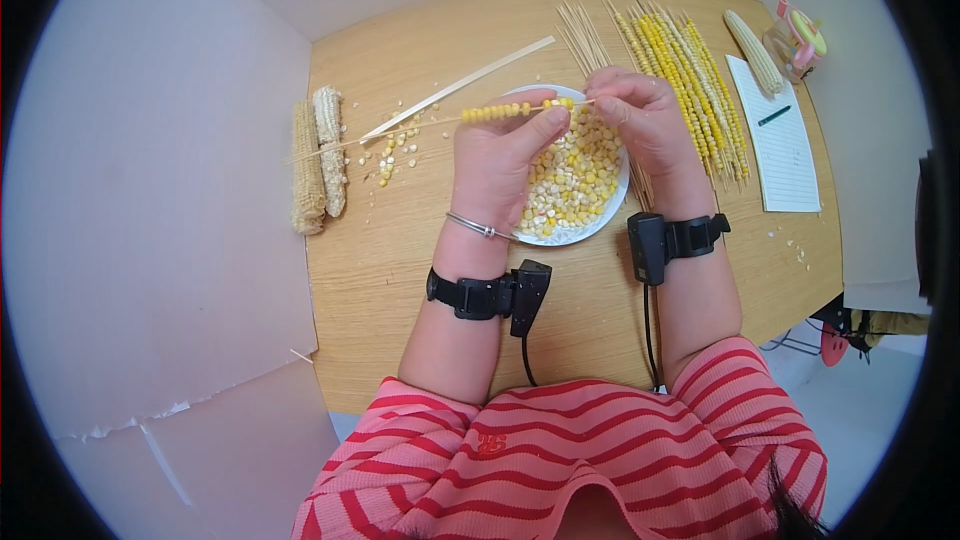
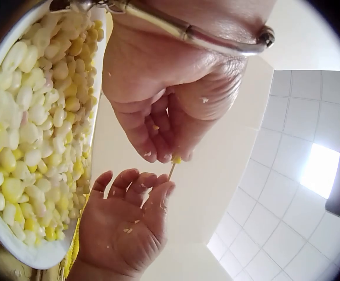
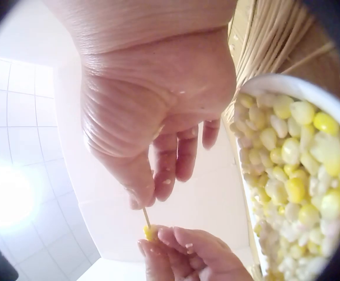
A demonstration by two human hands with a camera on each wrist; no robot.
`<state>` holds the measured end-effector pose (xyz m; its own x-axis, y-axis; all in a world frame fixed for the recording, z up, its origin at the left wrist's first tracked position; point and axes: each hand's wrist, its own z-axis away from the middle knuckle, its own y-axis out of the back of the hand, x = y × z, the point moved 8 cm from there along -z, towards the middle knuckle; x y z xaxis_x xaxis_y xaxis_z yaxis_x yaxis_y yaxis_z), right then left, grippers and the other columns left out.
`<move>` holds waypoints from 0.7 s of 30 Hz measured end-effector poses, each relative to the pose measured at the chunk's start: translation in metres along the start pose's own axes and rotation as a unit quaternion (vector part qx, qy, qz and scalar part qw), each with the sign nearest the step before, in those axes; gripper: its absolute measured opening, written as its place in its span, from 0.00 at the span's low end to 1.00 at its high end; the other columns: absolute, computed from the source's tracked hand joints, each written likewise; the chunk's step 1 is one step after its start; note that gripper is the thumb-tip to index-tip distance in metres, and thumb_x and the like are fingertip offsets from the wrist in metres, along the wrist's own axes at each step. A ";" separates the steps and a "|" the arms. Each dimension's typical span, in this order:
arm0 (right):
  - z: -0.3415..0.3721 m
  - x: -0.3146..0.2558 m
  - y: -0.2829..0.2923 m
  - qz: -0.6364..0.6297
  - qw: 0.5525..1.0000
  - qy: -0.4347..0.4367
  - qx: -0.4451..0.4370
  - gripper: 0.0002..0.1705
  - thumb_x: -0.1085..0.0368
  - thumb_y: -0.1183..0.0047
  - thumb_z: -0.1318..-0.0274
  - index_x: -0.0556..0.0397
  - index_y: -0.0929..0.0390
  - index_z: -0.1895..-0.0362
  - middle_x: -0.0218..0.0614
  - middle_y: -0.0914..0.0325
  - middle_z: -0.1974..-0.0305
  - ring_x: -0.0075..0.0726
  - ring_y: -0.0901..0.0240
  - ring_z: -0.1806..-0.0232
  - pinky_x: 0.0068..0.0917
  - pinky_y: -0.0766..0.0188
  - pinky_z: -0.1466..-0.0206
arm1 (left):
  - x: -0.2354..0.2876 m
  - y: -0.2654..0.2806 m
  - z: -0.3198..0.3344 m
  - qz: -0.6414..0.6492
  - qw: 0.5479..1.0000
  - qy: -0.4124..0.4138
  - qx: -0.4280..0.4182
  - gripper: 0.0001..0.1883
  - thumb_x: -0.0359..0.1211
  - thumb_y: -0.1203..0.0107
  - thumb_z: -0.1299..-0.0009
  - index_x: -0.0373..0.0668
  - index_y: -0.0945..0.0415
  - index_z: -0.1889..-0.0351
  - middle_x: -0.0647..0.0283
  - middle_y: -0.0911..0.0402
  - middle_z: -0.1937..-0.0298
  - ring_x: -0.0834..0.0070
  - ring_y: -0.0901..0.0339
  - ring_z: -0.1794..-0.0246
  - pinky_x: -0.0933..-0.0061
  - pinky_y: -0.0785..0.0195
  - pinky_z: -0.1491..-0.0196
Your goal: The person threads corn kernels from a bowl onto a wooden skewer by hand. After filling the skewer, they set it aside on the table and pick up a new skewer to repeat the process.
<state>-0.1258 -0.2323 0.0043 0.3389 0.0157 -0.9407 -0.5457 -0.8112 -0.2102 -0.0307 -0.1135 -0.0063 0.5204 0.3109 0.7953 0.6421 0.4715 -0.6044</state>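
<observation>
- Your left hand [image 1: 497, 155] pinches a corn kernel [image 2: 177, 159] on the skewer [image 3: 147, 217];
- your right hand [image 1: 645, 115] pinches its tip;
- loose kernels [image 1: 575, 190] cover the plate [image 3: 302, 86] below.

From above the near side, the head view faces forward and down, far enough back to span the bench [image 1: 370, 280]. The wrist views look from close by the left hand [image 1: 497, 160] and right hand [image 1: 645, 120], each toward its fingers [image 2: 136, 136]; both share those hands and the plate [image 1: 572, 239], seen from opposite sides.
</observation>
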 end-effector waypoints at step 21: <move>-0.002 0.006 0.023 -0.044 0.998 0.029 0.031 0.04 0.70 0.41 0.55 0.56 0.20 0.71 0.33 0.23 0.67 0.25 0.30 0.63 0.24 0.37 0.54 | 0.028 0.035 -0.003 0.018 0.995 -0.072 0.062 0.09 0.24 0.45 0.38 0.34 0.26 0.60 0.54 0.22 0.61 0.70 0.23 0.62 0.73 0.26 0.55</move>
<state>-0.1349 -0.2521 -0.0053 0.4302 0.0493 -0.9014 -0.5577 -0.7706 -0.3083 0.0079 -0.0911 -0.0055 0.4509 0.4403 0.7764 0.5456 0.5524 -0.6302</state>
